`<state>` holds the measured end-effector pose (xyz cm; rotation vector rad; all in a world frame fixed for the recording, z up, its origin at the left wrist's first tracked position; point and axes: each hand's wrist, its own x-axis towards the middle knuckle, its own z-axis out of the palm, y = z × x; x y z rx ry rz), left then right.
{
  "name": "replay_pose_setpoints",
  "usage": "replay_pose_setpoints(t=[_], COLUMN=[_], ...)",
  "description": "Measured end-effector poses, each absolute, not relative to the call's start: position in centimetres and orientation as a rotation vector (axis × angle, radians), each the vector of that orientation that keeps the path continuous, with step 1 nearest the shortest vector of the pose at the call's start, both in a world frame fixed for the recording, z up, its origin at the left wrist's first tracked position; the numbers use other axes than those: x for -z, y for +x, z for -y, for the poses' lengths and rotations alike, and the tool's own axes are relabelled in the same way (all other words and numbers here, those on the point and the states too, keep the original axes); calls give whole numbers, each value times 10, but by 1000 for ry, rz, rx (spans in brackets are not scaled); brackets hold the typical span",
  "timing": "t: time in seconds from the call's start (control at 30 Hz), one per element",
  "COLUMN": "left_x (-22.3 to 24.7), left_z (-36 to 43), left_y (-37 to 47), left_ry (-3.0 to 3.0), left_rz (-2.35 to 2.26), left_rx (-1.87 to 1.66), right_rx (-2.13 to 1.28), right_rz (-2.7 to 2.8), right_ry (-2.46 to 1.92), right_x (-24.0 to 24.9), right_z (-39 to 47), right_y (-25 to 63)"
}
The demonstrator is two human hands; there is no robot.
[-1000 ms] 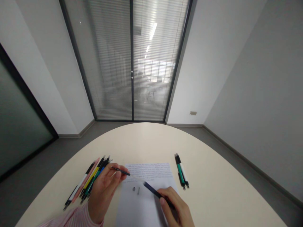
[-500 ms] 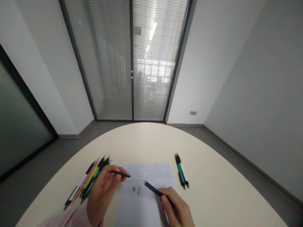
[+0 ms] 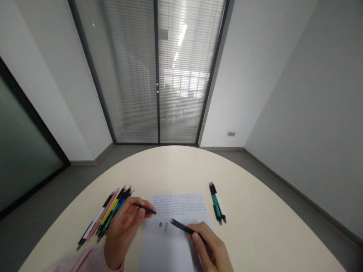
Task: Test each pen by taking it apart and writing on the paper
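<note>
My left hand (image 3: 124, 223) pinches a slim dark rod (image 3: 147, 209) that looks like a pen refill. A thin, pale, see-through length (image 3: 163, 217) runs from its end towards the mouth of a dark pen barrel (image 3: 181, 226). Whether that pale length enters the barrel is too fine to tell. The barrel is gripped by my right hand (image 3: 211, 247), its front end pointing up and left. Both pieces are held above a sheet of paper (image 3: 176, 247) with lines of writing at its top. On the sheet lie a small dark pen tip (image 3: 160, 224) and a tiny spring-like piece (image 3: 166, 226).
Several pens (image 3: 98, 219), white, pink, yellow, green and blue, lie in a slanted row on the left, partly behind my left hand. Two more pens (image 3: 217, 204), green and white, are right of the paper. The round table (image 3: 176, 166) faces a glass partition.
My right hand has brought the barrel slightly left, so the pale length showing between the two pieces is a little shorter. My left hand has hardly moved.
</note>
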<state>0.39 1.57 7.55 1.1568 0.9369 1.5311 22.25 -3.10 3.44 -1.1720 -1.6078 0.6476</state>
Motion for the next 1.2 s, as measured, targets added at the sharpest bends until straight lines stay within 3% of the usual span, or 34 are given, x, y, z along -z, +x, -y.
replay_pose_setpoints(t=[0.27,0.57,0.83,1.2], left_x=[-63,-61,-32,-29], left_z=[-12,-12,-19,-22], left_y=[7,5,6,6], left_ry=[1419,1643,2311,2438], left_rz=[-831,-892,-1157,-1164], left_rx=[-1111,-1178,-1214,-1058], right_rx=[-580,-542,-586,-631], right_rz=[1728,1730,1602,1599], right_ry=[-1074,-1073,-1097,-1121], right_x=[-28,-29,-35,-37], right_z=[30,31,32,32], right_y=[223,222,222,222])
